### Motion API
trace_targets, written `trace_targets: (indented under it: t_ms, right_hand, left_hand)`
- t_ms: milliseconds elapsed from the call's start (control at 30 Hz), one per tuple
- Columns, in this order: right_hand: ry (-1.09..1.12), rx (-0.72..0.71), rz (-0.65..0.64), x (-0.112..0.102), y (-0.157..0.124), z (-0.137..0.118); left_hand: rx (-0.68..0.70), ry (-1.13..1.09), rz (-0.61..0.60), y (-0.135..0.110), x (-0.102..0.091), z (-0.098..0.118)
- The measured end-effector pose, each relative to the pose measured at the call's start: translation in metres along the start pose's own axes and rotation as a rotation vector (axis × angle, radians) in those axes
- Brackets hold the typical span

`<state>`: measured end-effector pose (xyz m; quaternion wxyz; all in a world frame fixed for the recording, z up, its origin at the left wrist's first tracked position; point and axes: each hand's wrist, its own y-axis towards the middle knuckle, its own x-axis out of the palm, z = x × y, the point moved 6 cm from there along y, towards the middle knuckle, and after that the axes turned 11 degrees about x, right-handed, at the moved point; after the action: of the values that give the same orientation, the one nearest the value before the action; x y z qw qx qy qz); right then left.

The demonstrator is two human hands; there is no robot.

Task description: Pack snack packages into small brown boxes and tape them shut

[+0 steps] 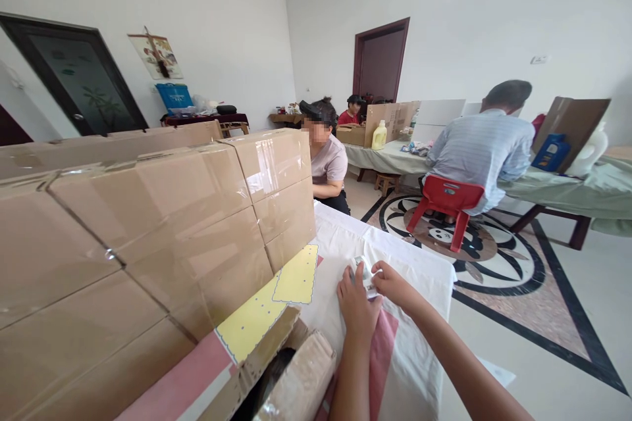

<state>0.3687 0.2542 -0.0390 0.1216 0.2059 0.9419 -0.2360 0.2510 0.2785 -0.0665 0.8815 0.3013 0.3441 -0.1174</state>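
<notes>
**Two hands (pixel 356 299) (pixel 390 281) meet at a small packet (pixel 362 268)**

Through the head view, I have the packet on the cloth (pixel 417 375), near the table's far edge and to the right of the stacked boxes (pixel 197 197). It is white with some greenish print, and fingers cover much of it.

My left hand comes up from below, its fingers apart and laid over the packet's left side, thumb out to the right; whether they press or only rest, I cannot tell. My right hand reaches in from the lower right, fingers curled and tips drawn together at the packet's right side. I cannot tell if they pinch its edge.

The cloth is mostly white, with pink and yellow patches. Left of my forearms I see an open box (pixel 301 381), dark inside; the taped boxes rise as a wall behind it.

Past the boxes sits a person in a pale top (pixel 332 161), wearing dark headgear. Further right, a person in a striped shirt (pixel 476 151) sits on a red chair (pixel 451 194), back turned to me, at a green-covered table (pixel 567 191). A yellow bottle (pixel 379 137) and a blue container (pixel 550 152) stand there.
</notes>
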Motion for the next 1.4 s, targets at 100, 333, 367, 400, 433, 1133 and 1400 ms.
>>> trace_targets:
  t_ms: [100, 333, 367, 400, 433, 1133, 1400]
  right_hand:
    - [-0.002, -0.002, 0.008, 0.000, -0.004, -0.001]
    - [0.061, -0.006, -0.020, 0.003, -0.011, 0.000]
    - [0.072, -0.003, -0.023, 0.004, -0.012, 0.000]
    - [0.082, 0.002, -0.026, 0.004, -0.013, 0.000]
    - [0.094, 0.007, -0.030, 0.004, -0.014, 0.000]
    - [-0.346, 0.044, 0.237, 0.000, -0.005, -0.002]
    - [-0.443, 0.103, 0.214, -0.004, -0.005, -0.009]
  left_hand:
    - [-0.006, -0.004, 0.010, 0.000, 0.000, 0.000]
    - [-0.052, 0.002, 0.024, 0.000, 0.002, -0.003]
    - [-0.050, 0.002, 0.024, 0.000, 0.003, -0.004]
    - [-0.049, 0.000, 0.023, 0.000, 0.004, -0.005]
    - [-0.052, -0.005, 0.020, 0.000, 0.004, -0.006]
    - [-0.033, -0.006, 0.079, 0.000, 0.007, -0.007]
    - [-0.021, -0.012, 0.097, -0.001, 0.009, -0.009]
